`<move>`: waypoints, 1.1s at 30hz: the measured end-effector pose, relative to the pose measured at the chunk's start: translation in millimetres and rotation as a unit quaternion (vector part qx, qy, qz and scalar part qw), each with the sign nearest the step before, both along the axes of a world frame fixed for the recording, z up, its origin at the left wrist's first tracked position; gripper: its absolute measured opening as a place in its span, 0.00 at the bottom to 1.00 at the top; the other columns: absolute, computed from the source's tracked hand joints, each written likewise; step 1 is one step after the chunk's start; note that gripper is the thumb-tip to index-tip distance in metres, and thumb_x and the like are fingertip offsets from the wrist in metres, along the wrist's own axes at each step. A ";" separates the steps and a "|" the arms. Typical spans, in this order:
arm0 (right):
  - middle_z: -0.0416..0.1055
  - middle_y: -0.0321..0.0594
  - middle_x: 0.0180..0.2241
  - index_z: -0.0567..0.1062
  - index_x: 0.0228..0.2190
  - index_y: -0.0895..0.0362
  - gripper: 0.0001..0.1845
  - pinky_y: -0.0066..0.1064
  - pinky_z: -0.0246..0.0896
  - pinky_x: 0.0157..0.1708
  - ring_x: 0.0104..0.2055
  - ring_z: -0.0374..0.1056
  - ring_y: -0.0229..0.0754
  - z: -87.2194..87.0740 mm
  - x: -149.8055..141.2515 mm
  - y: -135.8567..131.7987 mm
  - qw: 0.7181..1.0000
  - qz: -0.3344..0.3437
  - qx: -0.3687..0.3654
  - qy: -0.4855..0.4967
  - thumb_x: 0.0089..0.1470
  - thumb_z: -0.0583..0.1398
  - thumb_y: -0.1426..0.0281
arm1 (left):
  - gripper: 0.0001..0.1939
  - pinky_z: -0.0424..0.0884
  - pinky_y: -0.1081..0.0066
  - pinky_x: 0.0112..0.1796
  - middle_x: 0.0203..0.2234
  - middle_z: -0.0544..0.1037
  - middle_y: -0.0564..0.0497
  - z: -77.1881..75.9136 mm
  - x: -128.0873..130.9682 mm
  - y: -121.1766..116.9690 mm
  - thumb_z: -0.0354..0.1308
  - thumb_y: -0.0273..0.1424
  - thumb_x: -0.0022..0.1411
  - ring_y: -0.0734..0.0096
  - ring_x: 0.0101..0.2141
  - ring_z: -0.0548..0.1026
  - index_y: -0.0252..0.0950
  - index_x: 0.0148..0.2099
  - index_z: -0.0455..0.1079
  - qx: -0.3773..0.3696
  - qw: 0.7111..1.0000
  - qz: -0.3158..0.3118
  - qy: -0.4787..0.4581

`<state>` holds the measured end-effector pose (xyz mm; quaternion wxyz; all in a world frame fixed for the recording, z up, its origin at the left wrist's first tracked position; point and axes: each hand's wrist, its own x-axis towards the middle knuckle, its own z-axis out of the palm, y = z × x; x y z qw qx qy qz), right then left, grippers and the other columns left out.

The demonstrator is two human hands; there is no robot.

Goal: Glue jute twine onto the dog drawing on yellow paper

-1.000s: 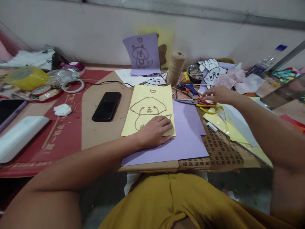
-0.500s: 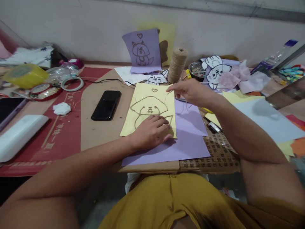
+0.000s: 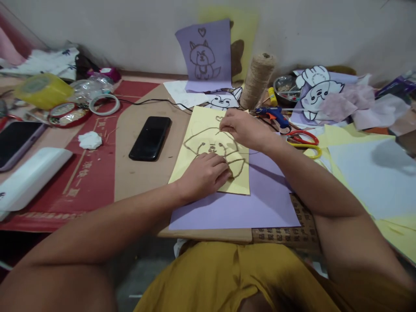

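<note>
A yellow sheet of paper [image 3: 181, 174] bears a cartoon animal outlined in brown twine, with a small heart [image 3: 219, 118] near its top. My left hand [image 3: 206, 175] lies on the lower part of this sheet, fingers stretched over the outline. Above it, my right hand [image 3: 242, 128] pinches a thin strand, seemingly twine, at the animal's head; most of the strand is hidden by the fingers. Under the yellow sheet is purple paper [image 3: 269, 212]. A twine spool [image 3: 258, 80] stands behind my right hand.
A black phone [image 3: 150, 138] lies left of the sheet. Right of it are a blue glue gun [image 3: 276, 117] and scissors [image 3: 305, 143]. A purple card [image 3: 224, 52] with a similar animal leans on the wall. Tape rolls and a white case [image 3: 35, 180] are farther left.
My right hand has moved left and inward, from the sheet's upper right edge to the top of the animal's head. My left hand stays on the sheet. The view has shifted slightly.
</note>
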<state>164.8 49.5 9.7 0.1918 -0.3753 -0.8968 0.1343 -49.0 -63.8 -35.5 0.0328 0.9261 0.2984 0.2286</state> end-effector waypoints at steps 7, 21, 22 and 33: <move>0.76 0.48 0.45 0.87 0.40 0.56 0.16 0.40 0.68 0.51 0.49 0.72 0.49 -28.4 -3.6 8.1 0.999 0.001 0.000 0.032 0.69 0.57 0.74 | 0.14 0.77 0.58 0.45 0.42 0.87 0.43 11.0 -18.4 21.1 0.56 0.31 0.80 0.57 0.42 0.82 0.33 0.45 0.83 0.026 0.998 0.052 -0.019; 0.72 0.47 0.42 0.84 0.35 0.54 0.14 0.41 0.63 0.49 0.47 0.65 0.51 -45.0 -10.4 14.0 0.998 0.052 0.019 0.007 0.64 0.57 0.75 | 0.15 0.80 0.56 0.50 0.46 0.87 0.40 3.9 -38.5 54.9 0.56 0.28 0.76 0.54 0.46 0.83 0.33 0.50 0.86 -0.024 0.994 0.106 0.010; 0.72 0.47 0.41 0.83 0.35 0.54 0.14 0.41 0.62 0.49 0.47 0.65 0.51 -46.4 -10.7 14.4 0.998 0.054 0.022 0.007 0.64 0.58 0.75 | 0.15 0.80 0.56 0.50 0.46 0.87 0.41 4.0 -38.2 54.7 0.56 0.28 0.76 0.54 0.46 0.83 0.34 0.50 0.86 -0.031 0.994 0.104 0.015; 0.72 0.48 0.43 0.81 0.32 0.54 0.15 0.40 0.60 0.48 0.47 0.65 0.51 -48.9 -16.3 10.9 0.999 0.037 0.028 -0.015 0.68 0.57 0.73 | 0.16 0.80 0.53 0.52 0.47 0.87 0.40 0.0 -37.1 54.5 0.56 0.27 0.75 0.50 0.48 0.81 0.32 0.54 0.85 -0.034 0.992 0.105 0.055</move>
